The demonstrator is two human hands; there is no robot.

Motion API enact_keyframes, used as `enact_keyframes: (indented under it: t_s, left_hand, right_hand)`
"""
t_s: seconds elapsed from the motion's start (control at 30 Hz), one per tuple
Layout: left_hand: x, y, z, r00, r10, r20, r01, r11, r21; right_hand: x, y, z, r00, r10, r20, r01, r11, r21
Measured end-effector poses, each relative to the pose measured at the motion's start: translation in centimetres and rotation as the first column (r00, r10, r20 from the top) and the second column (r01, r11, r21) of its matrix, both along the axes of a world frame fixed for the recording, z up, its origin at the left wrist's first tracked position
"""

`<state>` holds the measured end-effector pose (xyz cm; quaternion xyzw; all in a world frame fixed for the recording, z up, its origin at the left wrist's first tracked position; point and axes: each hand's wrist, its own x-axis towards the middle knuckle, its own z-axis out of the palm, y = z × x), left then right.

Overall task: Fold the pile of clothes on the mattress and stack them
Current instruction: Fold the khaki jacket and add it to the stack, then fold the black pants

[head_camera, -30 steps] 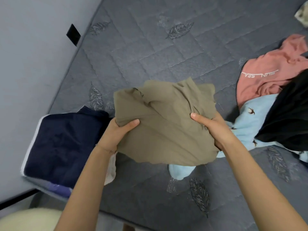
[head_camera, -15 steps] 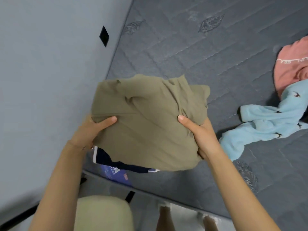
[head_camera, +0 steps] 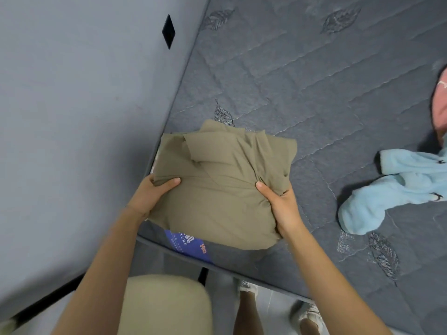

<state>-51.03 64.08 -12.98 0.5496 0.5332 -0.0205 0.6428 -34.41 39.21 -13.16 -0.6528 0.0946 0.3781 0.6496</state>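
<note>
Khaki was the colour of the folded garment in the head view. It sat at the near left corner of the mattress, right beside the wall. The left hand gripped its left side and the right hand gripped its right side. Each hand had its thumb on top and its fingers tucked under, so the garment lay between the two hands and reached out past them, away from the person. Neither hand looked nearer to it than the other. A blue printed bit peeked out under its near edge, and a thin white edge showed by the wall, so I think the stack was right below. I could not tell if the garment rested on it or hung just above. The next move looked like straight down, then letting go. The light blue garment and the pink garment lay unfolded well off to the right, on the right hand's side.
</note>
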Motion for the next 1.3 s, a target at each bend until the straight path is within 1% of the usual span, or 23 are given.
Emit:
enact_keyframes:
  t_s: [0.13, 0.27, 0.33, 0.4, 0.43, 0.47, 0.53, 0.57, 0.6, 0.67, 0.7, 0.77, 0.8, 0.87, 0.9, 1.0, 1.07, 1.13, 1.17, 1.3]
  left_hand:
    - [-0.6, -0.7, -1.1, 0.999, 0.037, -0.012, -0.036, 0.996, 0.076]
    - [-0.3, -1.5, -1.9, 0.998, 0.025, -0.053, -0.017, 0.990, 0.142]
    - [0.0, -1.5, -1.6, 0.995, -0.006, -0.101, 0.024, 0.984, 0.179]
    - [0.7, -1.4, -0.5, 0.977, -0.071, -0.202, 0.127, 0.951, 0.282]
    - [1.2, -1.5, 0.2, 0.969, -0.082, -0.232, 0.167, 0.912, 0.375]
    - [1.8, -1.6, 1.0, 0.969, -0.082, -0.234, 0.190, 0.852, 0.488]
    - [3.5, -2.8, 3.1, 0.972, -0.118, -0.206, 0.230, 0.672, 0.704]
    - [4.5, -3.7, 4.2, 0.966, -0.172, -0.191, 0.257, 0.581, 0.772]
    - [5.8, -4.8, 5.1, 0.952, -0.238, -0.194, 0.292, 0.510, 0.809]
    - [8.5, -7.7, 6.2, 0.904, -0.332, -0.269, 0.393, 0.398, 0.829]
    - [9.8, -9.3, 6.4, 0.878, -0.353, -0.324, 0.447, 0.359, 0.819]
    - [12.4, -12.8, 6.6, 0.832, -0.387, -0.397, 0.527, 0.329, 0.784]
    - [13.5, -14.5, 6.6, 0.808, -0.408, -0.426, 0.560, 0.307, 0.769]
    - [15.5, -17.9, 6.4, 0.761, -0.435, -0.482, 0.615, 0.246, 0.749]
    - [16.4, -19.6, 6.4, 0.746, -0.438, -0.502, 0.631, 0.222, 0.743]
    - [18.8, -24.7, 6.5, 0.737, -0.421, -0.529, 0.645, 0.202, 0.737]
    - [20.2, -27.9, 6.6, 0.733, -0.401, -0.549, 0.656, 0.205, 0.726]
    - [21.6, -31.2, 6.7, 0.731, -0.404, -0.550, 0.662, 0.226, 0.714]
    - [22.3, -32.9, 6.8, 0.731, -0.411, -0.545, 0.663, 0.237, 0.710]
    - [24.7, -39.1, 7.7, 0.711, -0.459, -0.533, 0.677, 0.239, 0.696]
  right_hand:
    - [0.5, 0.4, -0.7, 0.997, 0.077, -0.028, -0.079, 0.995, -0.056]
    - [0.3, 0.5, -1.2, 0.994, 0.110, -0.006, -0.109, 0.984, -0.143]
    - [0.5, 0.2, -1.3, 0.993, 0.119, -0.006, -0.119, 0.981, -0.155]
    - [0.9, 0.0, -1.1, 0.991, 0.131, 0.011, -0.127, 0.973, -0.193]
    - [1.1, -0.2, -0.9, 0.989, 0.141, 0.045, -0.127, 0.965, -0.228]
    - [1.3, -0.3, -0.7, 0.984, 0.148, 0.099, -0.118, 0.958, -0.263]
    - [1.9, -0.9, -0.1, 0.965, 0.141, 0.221, -0.067, 0.947, -0.314]
    - [2.3, -1.2, 0.3, 0.949, 0.145, 0.279, -0.045, 0.941, -0.336]
    - [2.7, -1.7, 0.8, 0.928, 0.170, 0.332, -0.040, 0.930, -0.365]
    - [4.2, -3.2, 1.7, 0.872, 0.283, 0.399, -0.096, 0.898, -0.429]
    - [5.0, -4.0, 2.2, 0.848, 0.346, 0.402, -0.145, 0.880, -0.452]
    - [6.5, -6.2, 3.2, 0.802, 0.466, 0.373, -0.239, 0.823, -0.515]
    - [7.3, -7.4, 3.7, 0.761, 0.535, 0.367, -0.267, 0.774, -0.574]
    - [8.9, -10.2, 4.6, 0.656, 0.652, 0.380, -0.268, 0.672, -0.691]
    - [9.8, -11.7, 5.0, 0.616, 0.687, 0.385, -0.256, 0.637, -0.727]
    - [12.2, -16.5, 6.2, 0.551, 0.738, 0.389, -0.230, 0.582, -0.780]
    - [14.0, -20.0, 6.9, 0.545, 0.736, 0.402, -0.228, 0.591, -0.774]
    - [16.1, -24.0, 7.6, 0.580, 0.701, 0.415, -0.214, 0.622, -0.753]
    - [17.2, -26.2, 7.9, 0.594, 0.691, 0.413, -0.197, 0.622, -0.757]
    - [20.4, -33.4, 9.4, 0.614, 0.703, 0.360, -0.160, 0.557, -0.815]
